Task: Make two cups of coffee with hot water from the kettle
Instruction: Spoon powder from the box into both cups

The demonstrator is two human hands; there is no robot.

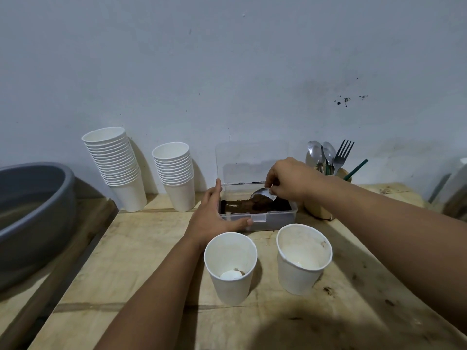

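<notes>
Spoon [262, 194] handle hidden by right hand [290, 179], bowl over coffee [252, 205]

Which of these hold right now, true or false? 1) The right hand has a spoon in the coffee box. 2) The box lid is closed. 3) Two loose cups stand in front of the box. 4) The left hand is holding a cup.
1) True: the right hand holds a spoon over the brown powder in the coffee box.
2) False: the lid stands open against the wall.
3) True: the left cup and the right cup stand upright nearer the camera.
4) False: the left hand steadies the box's left front corner.
</notes>
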